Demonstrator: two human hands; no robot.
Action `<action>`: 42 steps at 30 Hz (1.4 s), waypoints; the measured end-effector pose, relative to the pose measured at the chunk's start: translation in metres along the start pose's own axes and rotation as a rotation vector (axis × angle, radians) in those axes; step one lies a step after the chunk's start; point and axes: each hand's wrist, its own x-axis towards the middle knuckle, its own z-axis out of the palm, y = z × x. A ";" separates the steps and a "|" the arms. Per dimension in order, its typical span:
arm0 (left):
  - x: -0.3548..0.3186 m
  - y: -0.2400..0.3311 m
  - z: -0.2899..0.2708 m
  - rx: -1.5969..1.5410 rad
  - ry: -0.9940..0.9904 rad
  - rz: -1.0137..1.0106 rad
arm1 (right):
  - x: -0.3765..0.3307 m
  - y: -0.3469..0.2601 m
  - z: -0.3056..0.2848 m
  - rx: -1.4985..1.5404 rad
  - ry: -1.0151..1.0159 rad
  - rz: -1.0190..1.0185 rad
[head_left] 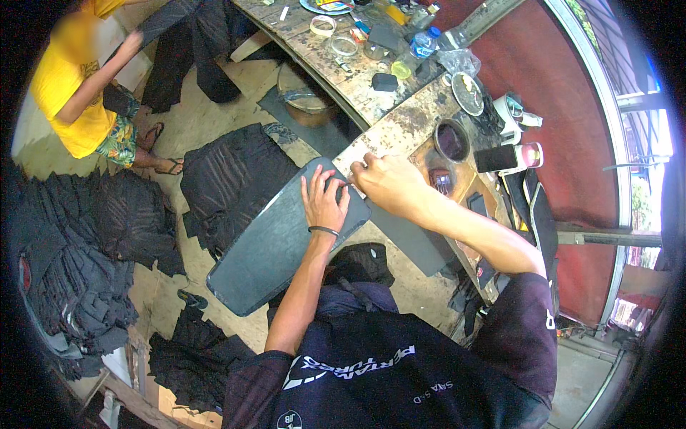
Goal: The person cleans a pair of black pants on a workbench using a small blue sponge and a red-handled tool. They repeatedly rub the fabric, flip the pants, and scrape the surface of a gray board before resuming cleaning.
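Tilted across my front is a dark grey flat panel (257, 243) with rounded corners. My left hand (326, 206), with a dark band at its wrist, lies on the panel's far end with its fingers spread. Beside it, my right hand (386, 182) is closed at the panel's upper right edge, close to the corner of the worktable (382, 139). A small dark tip shows between the two hands, at the right fingertips. What the right fingers pinch is too small to name.
On the worktable stand a blue-capped bottle (424, 44), tape rolls (344, 46), a round dark bowl (451, 139) and a plate (467, 94). Stacks of dark cloth (232, 179) lie on the floor at left. A person in yellow (68, 89) handles dark trousers (189, 53) there.
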 end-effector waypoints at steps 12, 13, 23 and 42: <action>0.006 -0.003 0.004 0.015 -0.011 0.020 | 0.013 0.012 -0.016 0.020 0.071 -0.064; 0.006 -0.003 0.004 0.008 -0.012 0.016 | 0.013 0.010 -0.016 -0.008 -0.061 0.000; 0.005 -0.006 0.004 0.029 -0.030 0.030 | 0.029 0.001 -0.016 -0.021 -0.162 -0.019; 0.006 -0.003 0.005 0.007 0.000 0.017 | 0.031 0.009 -0.013 -0.079 -0.092 -0.032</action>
